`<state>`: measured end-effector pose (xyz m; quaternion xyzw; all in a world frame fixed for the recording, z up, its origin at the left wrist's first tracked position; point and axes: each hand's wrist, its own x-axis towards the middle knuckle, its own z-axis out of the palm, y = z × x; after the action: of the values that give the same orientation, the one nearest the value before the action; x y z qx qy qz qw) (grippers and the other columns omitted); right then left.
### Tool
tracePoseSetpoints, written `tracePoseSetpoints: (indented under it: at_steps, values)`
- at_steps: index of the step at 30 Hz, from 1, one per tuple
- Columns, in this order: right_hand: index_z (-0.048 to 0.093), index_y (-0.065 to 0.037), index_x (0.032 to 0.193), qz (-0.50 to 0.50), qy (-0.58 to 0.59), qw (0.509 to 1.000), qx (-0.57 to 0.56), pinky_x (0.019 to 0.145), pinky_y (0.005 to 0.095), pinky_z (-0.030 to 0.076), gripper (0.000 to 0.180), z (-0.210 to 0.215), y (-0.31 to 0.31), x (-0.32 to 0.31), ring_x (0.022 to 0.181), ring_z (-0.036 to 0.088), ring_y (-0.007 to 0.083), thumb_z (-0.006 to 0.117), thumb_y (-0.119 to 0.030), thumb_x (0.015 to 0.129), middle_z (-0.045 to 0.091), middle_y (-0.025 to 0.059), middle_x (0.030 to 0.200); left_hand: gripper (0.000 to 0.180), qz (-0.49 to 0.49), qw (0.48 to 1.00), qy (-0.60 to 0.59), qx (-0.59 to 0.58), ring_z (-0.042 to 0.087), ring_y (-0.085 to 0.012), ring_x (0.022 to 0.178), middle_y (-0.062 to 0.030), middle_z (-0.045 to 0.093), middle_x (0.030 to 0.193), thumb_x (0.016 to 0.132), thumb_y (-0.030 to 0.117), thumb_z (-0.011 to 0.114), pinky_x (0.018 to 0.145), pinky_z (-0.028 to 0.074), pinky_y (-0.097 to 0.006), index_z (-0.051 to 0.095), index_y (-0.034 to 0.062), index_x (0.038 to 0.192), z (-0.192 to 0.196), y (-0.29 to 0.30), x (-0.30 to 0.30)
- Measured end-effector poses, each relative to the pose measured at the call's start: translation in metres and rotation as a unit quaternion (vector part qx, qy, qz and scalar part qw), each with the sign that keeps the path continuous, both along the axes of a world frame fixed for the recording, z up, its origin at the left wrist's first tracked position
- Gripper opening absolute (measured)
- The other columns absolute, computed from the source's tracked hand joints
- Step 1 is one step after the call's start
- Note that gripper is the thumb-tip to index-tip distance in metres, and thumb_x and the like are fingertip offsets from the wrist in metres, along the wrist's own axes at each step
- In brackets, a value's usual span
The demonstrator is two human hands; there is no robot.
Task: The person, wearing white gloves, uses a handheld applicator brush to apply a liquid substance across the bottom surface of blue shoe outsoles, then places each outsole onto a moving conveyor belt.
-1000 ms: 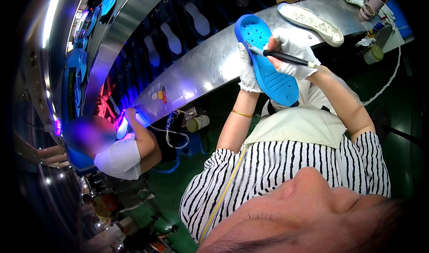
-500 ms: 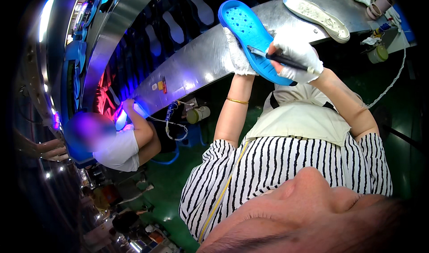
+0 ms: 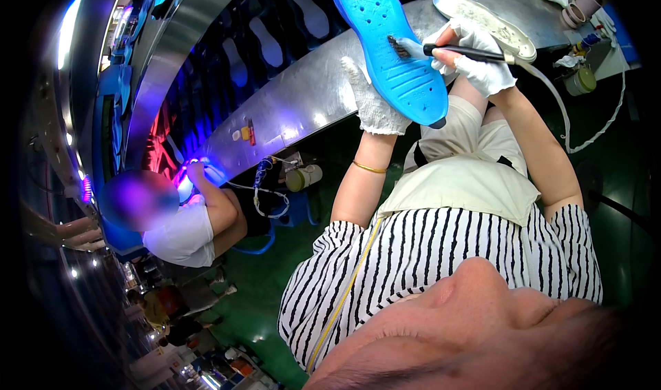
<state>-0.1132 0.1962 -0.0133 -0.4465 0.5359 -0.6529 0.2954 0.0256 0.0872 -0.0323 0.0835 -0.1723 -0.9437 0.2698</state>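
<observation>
My left hand (image 3: pixel 375 107), in a white knitted glove, holds a blue shoe sole (image 3: pixel 389 18) from beneath and along its left side. The sole is tilted, its holed and ridged face toward me, and it hides most of my left fingers. Wrapped in white cloth with fingertips bare, my right hand (image 3: pixel 485 66) grips a brush (image 3: pixel 411 49) by its black handle. Dark bristle tips rest on or just over the middle of the sole. From the handle's end runs a pale hose (image 3: pixel 551 94).
Beyond my hands curves a metal bench (image 3: pixel 296 107), with a white sole (image 3: pixel 475 18) at the right. Insole-shaped pieces (image 3: pixel 267 42) lie on a dark line behind it. Cups (image 3: pixel 585 4) stand far right. A co-worker (image 3: pixel 179 231) sits at left under purple light.
The blue sole has risen and turned its face more toward me. My right hand has moved slightly right and up, with the brush's bristles and hose now in clearer sight.
</observation>
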Motion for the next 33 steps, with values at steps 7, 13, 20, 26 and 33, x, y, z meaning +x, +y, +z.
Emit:
tracePoseSetpoints:
  at_steps: [7, 13, 20, 26, 33]
  values:
    - [0.054, -0.002, 0.086, 0.099, 0.005, 0.995, 0.003, 0.06, 0.0235, 0.047, 0.009, -0.001, 0.008, 0.037, 0.067, 0.056, 0.0096, 0.062, -0.001, 0.081, 0.058, 0.0058, 0.079, 0.082, 0.021, 0.993, 0.021, -0.115, 0.046, -0.0325, 0.119, -0.0155, 0.043, 0.134, 0.083, 0.07, 0.036, 0.101, 0.038, -0.047, 0.032, 0.0119, 0.14, -0.017, -0.03, -0.011]
    - [0.054, -0.001, 0.086, 0.02, 0.047, 0.997, -0.066, 0.062, 0.0237, 0.047, 0.013, -0.009, 0.004, 0.04, 0.067, 0.056, 0.0098, 0.062, 0.005, 0.078, 0.058, 0.0063, 0.083, 0.084, 0.073, 0.978, 0.025, -0.192, 0.042, -0.035, 0.123, -0.0186, 0.039, 0.138, 0.082, 0.069, 0.04, 0.104, 0.032, -0.051, 0.027, 0.0118, 0.142, -0.001, -0.022, -0.016]
    - [0.058, -0.001, 0.09, 0.079, -0.146, 0.985, 0.055, 0.069, 0.0235, 0.048, 0.012, 0.001, 0.0, 0.033, 0.074, 0.059, 0.0106, 0.064, 0.0, 0.08, 0.06, 0.0056, 0.087, 0.084, 0.043, 0.988, 0.091, -0.12, 0.041, -0.0399, 0.123, -0.0219, 0.04, 0.136, 0.081, 0.069, 0.042, 0.106, 0.03, -0.053, 0.03, 0.0115, 0.141, 0.003, -0.031, -0.015]
    - [0.056, -0.001, 0.087, 0.109, 0.024, 0.993, 0.036, 0.07, 0.0239, 0.048, 0.013, -0.007, 0.005, 0.027, 0.073, 0.057, 0.0113, 0.064, 0.002, 0.077, 0.06, 0.0061, 0.088, 0.085, 0.0, 0.983, 0.104, -0.148, 0.038, -0.0416, 0.125, -0.0228, 0.039, 0.136, 0.08, 0.069, 0.043, 0.106, 0.029, -0.053, 0.03, 0.0101, 0.141, 0.002, -0.045, -0.021]
    - [0.058, -0.002, 0.085, 0.124, 0.026, 0.992, -0.006, 0.07, 0.0247, 0.047, 0.011, -0.003, 0.005, 0.022, 0.078, 0.057, 0.0116, 0.062, 0.003, 0.077, 0.059, 0.0052, 0.086, 0.082, -0.043, 0.985, 0.101, -0.13, 0.042, -0.0388, 0.123, -0.0224, 0.037, 0.138, 0.082, 0.067, 0.042, 0.102, 0.034, -0.056, 0.03, 0.0101, 0.141, 0.013, -0.05, -0.019]
